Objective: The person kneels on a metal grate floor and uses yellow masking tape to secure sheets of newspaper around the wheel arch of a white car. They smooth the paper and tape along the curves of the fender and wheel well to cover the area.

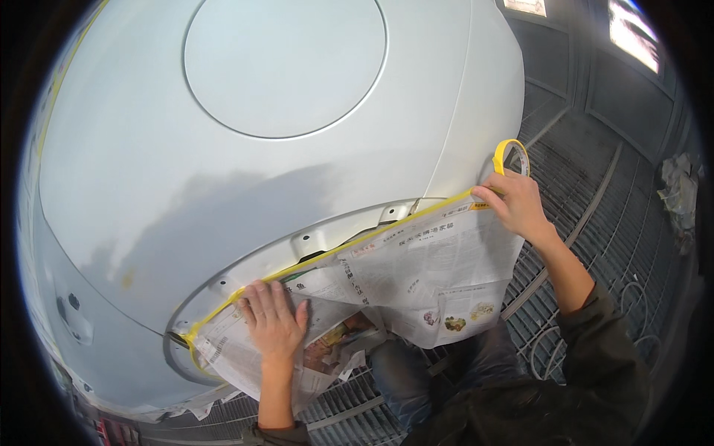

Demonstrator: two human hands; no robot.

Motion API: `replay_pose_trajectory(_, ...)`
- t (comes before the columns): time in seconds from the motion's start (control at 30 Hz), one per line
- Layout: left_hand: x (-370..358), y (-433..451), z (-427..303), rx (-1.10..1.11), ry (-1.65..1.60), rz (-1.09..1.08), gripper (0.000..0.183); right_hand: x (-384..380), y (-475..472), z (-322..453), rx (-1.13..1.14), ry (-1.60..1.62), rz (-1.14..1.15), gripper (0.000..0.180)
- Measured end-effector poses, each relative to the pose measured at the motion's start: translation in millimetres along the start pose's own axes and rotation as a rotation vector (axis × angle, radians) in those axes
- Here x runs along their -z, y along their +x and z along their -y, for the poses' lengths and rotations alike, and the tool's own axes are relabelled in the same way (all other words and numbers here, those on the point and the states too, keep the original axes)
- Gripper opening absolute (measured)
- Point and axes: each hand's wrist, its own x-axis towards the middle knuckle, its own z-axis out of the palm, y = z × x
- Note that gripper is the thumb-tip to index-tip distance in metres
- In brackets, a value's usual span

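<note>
A sheet of newspaper [424, 267] hangs across the wheel arch [307, 237] of a pale grey car body panel [390, 150]. Yellow masking tape [357, 240] runs along the sheet's upper edge. My left hand [273, 323] lies flat on the paper, thumb apart, fingertips at the tape. At the sheet's upper right corner, my right hand [516, 203] grips the taped edge together with a roll of yellow masking tape [511, 156], which stands up above the fingers. Bare metal with small holes shows between tape and arch edge. Behind the paper, the wheel area is hidden.
Metal floor grating [591, 223] extends below and to the right. A pale hose [538, 351] lies coiled on it near my right arm. Crumpled sheeting [679, 189] is at the far right, by the booth wall [630, 106]. A round fuel flap [284, 67] sits in the panel.
</note>
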Motion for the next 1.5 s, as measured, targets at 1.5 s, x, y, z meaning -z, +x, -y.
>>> replay_pose_trajectory(1.5,-2.0,118.7,-110.0,-0.385,-0.150,0.151,0.067,-29.3,-17.8,-12.5,0.018,0.108,-0.080,0.023)
